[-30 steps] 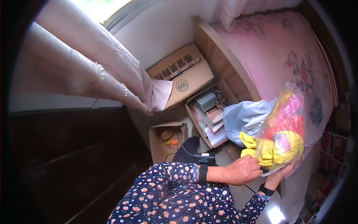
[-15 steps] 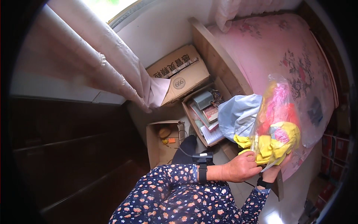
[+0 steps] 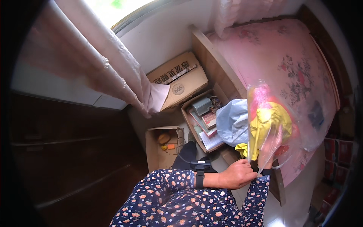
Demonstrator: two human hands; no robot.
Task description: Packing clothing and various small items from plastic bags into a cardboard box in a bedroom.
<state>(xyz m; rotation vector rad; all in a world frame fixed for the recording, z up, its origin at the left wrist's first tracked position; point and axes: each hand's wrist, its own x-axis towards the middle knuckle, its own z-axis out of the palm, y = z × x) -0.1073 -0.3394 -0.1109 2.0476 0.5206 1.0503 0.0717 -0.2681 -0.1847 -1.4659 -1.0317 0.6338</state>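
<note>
Left hand [image 3: 238, 174] closed, pinching clear bag [image 3: 279, 132] by near edge of pink bed [image 3: 261, 55]; right hand [image 3: 269, 146] behind film, against yellow cloth [image 3: 263, 123], grip cannot tell

Remotely, I count two bare hands [image 3: 238, 174] [image 3: 270, 149], one held clear plastic bag [image 3: 277, 132], three brown cardboard boxes [image 3: 193, 84] [image 3: 221, 92] [image 3: 154, 145] left of one pink bed [image 3: 264, 53].

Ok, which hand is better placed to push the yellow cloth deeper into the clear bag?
Probably the right hand: it shows through the plastic of the clear bag, up against the yellow cloth. The left hand is pinching the bag's near edge.
</note>
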